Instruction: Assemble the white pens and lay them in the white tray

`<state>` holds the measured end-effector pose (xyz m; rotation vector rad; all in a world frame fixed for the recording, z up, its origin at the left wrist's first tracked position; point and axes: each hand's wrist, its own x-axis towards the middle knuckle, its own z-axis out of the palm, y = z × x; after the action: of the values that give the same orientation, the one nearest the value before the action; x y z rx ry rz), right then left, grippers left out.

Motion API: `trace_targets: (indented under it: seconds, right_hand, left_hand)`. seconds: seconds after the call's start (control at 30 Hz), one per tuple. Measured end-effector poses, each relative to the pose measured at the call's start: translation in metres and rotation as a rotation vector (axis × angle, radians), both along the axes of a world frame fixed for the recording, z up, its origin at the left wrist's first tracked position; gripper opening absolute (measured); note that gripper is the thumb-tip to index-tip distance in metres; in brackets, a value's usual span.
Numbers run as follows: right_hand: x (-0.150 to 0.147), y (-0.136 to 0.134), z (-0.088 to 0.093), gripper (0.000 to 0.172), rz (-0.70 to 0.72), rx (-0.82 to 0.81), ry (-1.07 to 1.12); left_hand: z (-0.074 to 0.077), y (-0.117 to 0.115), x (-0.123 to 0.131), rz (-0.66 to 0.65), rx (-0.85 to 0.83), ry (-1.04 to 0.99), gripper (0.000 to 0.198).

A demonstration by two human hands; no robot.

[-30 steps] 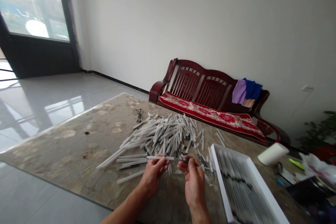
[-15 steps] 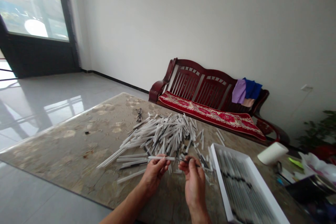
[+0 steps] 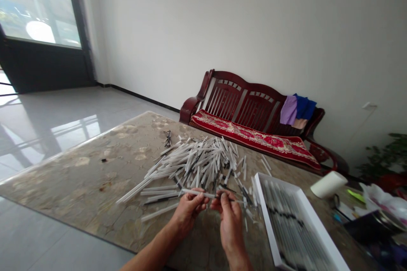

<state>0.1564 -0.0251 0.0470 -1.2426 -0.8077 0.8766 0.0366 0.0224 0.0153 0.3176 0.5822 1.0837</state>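
Observation:
My left hand (image 3: 188,208) is closed on a slim white tube (image 3: 207,194), held nearly level above the table. Beside it my right hand (image 3: 229,217) pinches a thin dark stick (image 3: 218,196), whose narrow end pokes out to the right. The tube's right end meets the stick's dark part; whether one sits inside the other I cannot tell. Just beyond both hands lies a loose pile of white tubes (image 3: 190,159) with dark pieces among them. To the right, a white open box (image 3: 265,220) holds rows of thin grey sticks (image 3: 289,216) with black parts.
The patterned table (image 3: 79,186) carries a pair of glasses (image 3: 168,137) behind the pile. Right of the box are a white roll (image 3: 329,185), a dark cylindrical container (image 3: 365,228) and a crumpled plastic bag (image 3: 384,199). A red wooden bench (image 3: 241,101) stands beyond the table.
My right hand has moved left, closer to my left hand, bringing the dark stick to the tube's end. The tube now tilts slightly down to the right.

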Motion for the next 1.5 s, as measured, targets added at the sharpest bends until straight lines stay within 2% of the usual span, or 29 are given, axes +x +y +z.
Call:
trace_targets:
  seconds: [0.13,0.23,0.3,0.37,0.5,0.63,0.77,0.93,1.07,1.27,1.4,1.5]
  right_hand:
    - [-0.005,-0.004,0.009,0.039,0.168,0.03,-0.202]
    - [0.005,-0.003,0.013,0.047,0.285,0.014,-0.211]
    - [0.021,0.006,0.011,0.049,0.226,-0.031,-0.235]
    - [0.043,0.022,0.006,0.039,0.074,-0.063,-0.312]
    - [0.076,0.063,0.002,0.035,-0.111,-0.064,-0.563]
    - [0.077,0.09,0.005,0.031,-0.168,-0.045,-0.601]
    - [0.069,0.097,0.004,0.031,-0.172,-0.035,-0.592]
    - [0.07,0.095,0.004,0.03,-0.171,-0.03,-0.581]
    - [0.072,0.087,0.005,0.031,-0.151,-0.029,-0.579]
    - [0.057,0.039,-0.004,0.029,0.077,-0.072,-0.393]
    - [0.035,0.009,-0.007,0.027,0.066,-0.03,-0.256]
    - [0.022,0.001,-0.005,0.026,0.017,-0.012,-0.183]
  left_hand:
    - [0.001,-0.002,-0.002,-0.063,0.008,-0.014,0.031]
    - [0.002,0.001,-0.009,-0.032,-0.088,-0.072,0.023]
    - [0.002,0.004,-0.013,0.019,-0.156,-0.115,0.016]
    - [0.002,0.006,-0.016,0.045,-0.191,-0.141,0.013]
    - [-0.002,0.008,-0.013,0.017,-0.16,-0.125,0.014]
    - [-0.003,0.007,-0.006,0.016,-0.123,-0.049,0.012]
    - [0.0,0.002,0.0,-0.013,-0.037,0.036,0.012]
    - [0.001,-0.002,0.004,-0.043,0.031,0.095,0.028]
    - [0.002,-0.002,0.003,-0.04,0.043,0.097,0.031]
    - [-0.001,0.001,0.002,0.016,-0.013,0.088,0.022]
    - [-0.001,0.002,0.003,0.023,-0.008,0.096,0.02]
    - [-0.001,0.001,0.003,0.036,-0.007,0.1,0.02]
